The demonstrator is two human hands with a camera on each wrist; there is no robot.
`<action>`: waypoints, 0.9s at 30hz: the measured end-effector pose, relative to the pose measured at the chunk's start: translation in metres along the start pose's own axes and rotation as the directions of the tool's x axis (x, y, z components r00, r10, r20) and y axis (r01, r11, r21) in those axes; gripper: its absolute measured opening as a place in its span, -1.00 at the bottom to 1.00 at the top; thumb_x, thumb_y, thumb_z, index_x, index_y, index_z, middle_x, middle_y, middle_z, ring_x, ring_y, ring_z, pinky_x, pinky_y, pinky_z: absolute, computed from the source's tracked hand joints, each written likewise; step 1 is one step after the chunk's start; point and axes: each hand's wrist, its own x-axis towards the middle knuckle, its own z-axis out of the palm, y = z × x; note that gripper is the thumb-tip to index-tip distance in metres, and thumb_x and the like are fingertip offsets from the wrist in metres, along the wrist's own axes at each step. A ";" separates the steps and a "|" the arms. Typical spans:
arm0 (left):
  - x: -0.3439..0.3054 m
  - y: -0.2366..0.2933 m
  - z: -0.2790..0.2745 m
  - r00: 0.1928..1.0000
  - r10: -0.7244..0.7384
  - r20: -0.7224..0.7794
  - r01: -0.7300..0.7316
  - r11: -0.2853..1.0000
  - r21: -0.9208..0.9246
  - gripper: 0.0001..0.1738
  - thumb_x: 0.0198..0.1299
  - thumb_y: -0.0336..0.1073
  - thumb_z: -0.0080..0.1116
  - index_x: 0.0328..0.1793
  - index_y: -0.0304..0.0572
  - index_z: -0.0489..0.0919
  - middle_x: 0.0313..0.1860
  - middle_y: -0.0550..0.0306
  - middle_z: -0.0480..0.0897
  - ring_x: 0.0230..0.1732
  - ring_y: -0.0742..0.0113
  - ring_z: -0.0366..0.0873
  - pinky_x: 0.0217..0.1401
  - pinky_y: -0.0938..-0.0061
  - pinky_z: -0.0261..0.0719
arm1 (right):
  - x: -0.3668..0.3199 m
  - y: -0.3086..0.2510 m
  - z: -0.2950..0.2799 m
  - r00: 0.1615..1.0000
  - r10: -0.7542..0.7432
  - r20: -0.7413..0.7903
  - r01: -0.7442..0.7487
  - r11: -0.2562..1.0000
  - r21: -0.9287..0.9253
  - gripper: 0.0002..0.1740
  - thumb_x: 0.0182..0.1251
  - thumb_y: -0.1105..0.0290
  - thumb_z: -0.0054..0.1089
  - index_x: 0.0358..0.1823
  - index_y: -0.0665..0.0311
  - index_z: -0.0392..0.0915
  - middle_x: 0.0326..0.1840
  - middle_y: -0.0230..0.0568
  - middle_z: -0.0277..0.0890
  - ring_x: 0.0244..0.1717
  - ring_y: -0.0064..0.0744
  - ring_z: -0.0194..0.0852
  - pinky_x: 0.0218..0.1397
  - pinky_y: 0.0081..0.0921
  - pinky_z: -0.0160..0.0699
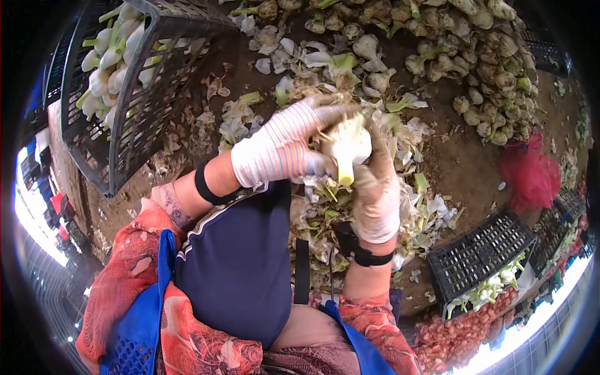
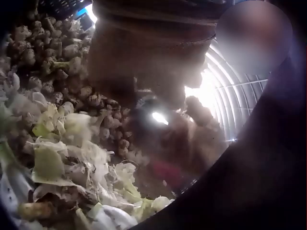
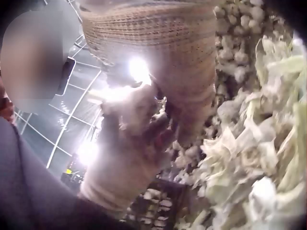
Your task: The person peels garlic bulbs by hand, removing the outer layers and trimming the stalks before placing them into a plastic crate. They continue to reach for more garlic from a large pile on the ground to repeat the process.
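Note:
A pale garlic bulb (image 1: 351, 145) with a short, cut green stem is held between both hands, its stem toward the person. My left hand (image 1: 284, 140), in a striped white glove with soiled fingertips, grips the bulb from the left, fingers over its far side and thumb near the stem. From the right, my right hand (image 1: 378, 194), in a similar glove, curls its fingers along the bulb's side. In the left wrist view the glove (image 2: 148, 52) is dark and blurred. The right wrist view shows the knit glove (image 3: 158, 43) close up, with glare over the bulb.
Peeled skins and leaves (image 1: 322, 212) litter the ground under the hands. Unpeeled garlic (image 1: 450, 50) is heaped at the far right. A black crate (image 1: 181, 25) with cleaned bulbs stands at left; another crate (image 1: 481, 250) and a red net bag (image 1: 531, 172) lie at right.

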 end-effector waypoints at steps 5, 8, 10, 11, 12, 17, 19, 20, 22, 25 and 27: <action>-0.007 0.005 -0.014 0.982 -0.171 0.077 0.173 0.985 -0.020 -0.52 0.15 -0.16 0.35 0.17 -0.21 0.62 0.00 -0.09 0.65 0.07 0.08 0.63 0.14 0.30 0.58 | -0.002 0.003 0.004 0.977 -0.207 -0.055 0.113 0.719 -0.686 -0.27 0.24 0.58 0.08 0.50 0.50 0.18 0.33 0.09 0.44 0.30 -0.17 0.47 0.37 -0.36 0.42; -0.005 0.021 -0.022 0.909 -0.370 0.191 0.318 0.913 0.254 -0.55 0.17 0.04 0.29 -0.15 -0.25 0.64 -0.27 -0.21 0.63 -0.20 -0.13 0.63 -0.12 0.17 0.59 | -0.005 0.006 0.009 0.936 -0.317 0.152 0.272 0.377 -0.886 -0.32 0.27 0.49 0.11 0.45 0.51 0.26 0.30 0.18 0.45 0.27 0.09 0.46 0.39 -0.22 0.38; -0.005 0.001 -0.009 0.964 -0.226 0.139 0.165 0.921 0.352 -0.61 0.15 -0.02 0.25 -0.35 -0.27 0.60 -0.42 -0.20 0.61 -0.32 -0.23 0.60 -0.26 0.08 0.57 | -0.003 0.008 0.008 0.894 -0.348 0.282 0.354 0.161 -0.921 -0.35 0.27 0.59 0.04 0.45 0.49 0.26 0.31 0.14 0.43 0.25 0.05 0.48 0.35 -0.23 0.42; -0.007 0.001 -0.011 0.977 -0.143 0.159 0.062 0.900 0.432 -0.70 0.11 -0.11 0.22 -0.37 -0.25 0.61 -0.47 -0.15 0.61 -0.37 -0.21 0.61 -0.32 0.08 0.58 | -0.005 0.016 0.012 0.914 -0.365 0.176 0.313 0.360 -0.879 -0.34 0.26 0.64 0.02 0.45 0.47 0.27 0.28 0.09 0.45 0.20 -0.15 0.51 0.27 -0.32 0.49; -0.005 0.000 -0.011 0.972 -0.167 0.167 0.074 0.886 0.457 -0.72 0.08 -0.14 0.21 -0.37 -0.24 0.61 -0.48 -0.13 0.61 -0.39 -0.20 0.61 -0.33 0.09 0.59 | -0.007 0.015 0.015 0.928 -0.343 0.142 0.291 0.435 -0.852 -0.33 0.24 0.65 0.00 0.46 0.46 0.27 0.24 0.06 0.46 0.15 -0.22 0.52 0.23 -0.36 0.51; -0.007 -0.007 -0.009 0.989 -0.146 -0.027 0.148 0.954 0.262 -0.76 0.02 -0.21 0.27 -0.26 -0.22 0.64 -0.41 -0.14 0.64 -0.34 -0.13 0.64 -0.26 0.18 0.62 | -0.009 0.001 0.023 0.982 -0.175 -0.067 0.085 0.736 -0.672 -0.30 0.15 0.64 -0.06 0.43 0.47 0.29 0.14 -0.06 0.48 -0.04 -0.35 0.54 0.08 -0.47 0.56; -0.012 -0.040 -0.005 0.986 0.047 -0.158 -0.032 0.995 0.095 -0.68 0.16 -0.23 0.27 -0.02 -0.24 0.66 -0.41 0.05 0.65 -0.39 0.24 0.62 -0.23 0.36 0.61 | -0.003 0.001 0.023 0.990 -0.104 -0.098 0.054 0.906 -0.419 -0.30 0.14 0.64 -0.06 0.42 0.46 0.30 0.14 -0.10 0.49 0.01 -0.37 0.51 0.10 -0.50 0.54; -0.009 -0.010 -0.013 0.912 -0.404 -0.066 0.355 0.862 -0.361 -0.67 0.27 -0.15 0.21 -0.02 -0.27 0.65 -0.37 0.17 0.66 -0.39 0.44 0.57 -0.27 0.46 0.58 | 0.000 0.015 0.013 0.985 -0.167 -0.040 0.150 0.948 -0.282 -0.28 0.22 0.56 0.03 0.48 0.40 0.20 0.24 -0.07 0.42 0.16 -0.26 0.46 0.21 -0.38 0.51; -0.011 -0.009 -0.012 0.848 -0.529 -0.020 0.416 0.690 -0.593 -0.55 0.31 -0.02 0.18 0.00 -0.32 0.62 -0.35 0.20 0.63 -0.40 0.54 0.53 -0.35 0.55 0.52 | 0.007 0.035 0.017 0.981 -0.191 -0.036 0.190 0.982 -0.017 -0.22 0.34 0.47 0.14 0.56 0.32 0.05 0.33 -0.04 0.36 0.30 -0.21 0.42 0.32 -0.30 0.51; -0.013 -0.014 -0.013 0.840 -0.532 -0.107 0.381 0.718 -0.582 -0.57 0.34 -0.04 0.12 0.01 -0.32 0.60 -0.38 0.21 0.60 -0.44 0.52 0.53 -0.39 0.54 0.53 | 0.004 0.033 0.008 0.993 -0.006 0.118 -0.027 0.961 0.274 -0.12 0.41 0.20 0.26 0.60 0.19 -0.06 0.44 -0.08 0.26 0.34 -0.14 0.40 0.26 -0.12 0.60; -0.011 -0.011 -0.013 0.839 -0.530 -0.125 0.411 0.766 -0.494 -0.59 0.35 -0.05 0.11 -0.02 -0.32 0.60 -0.39 0.19 0.60 -0.46 0.51 0.52 -0.40 0.52 0.54 | 0.010 0.028 0.006 0.978 0.194 0.070 -0.202 0.971 0.124 -0.17 0.38 0.31 0.20 0.59 0.14 -0.04 0.36 -0.09 0.33 0.26 -0.18 0.50 0.09 -0.20 0.71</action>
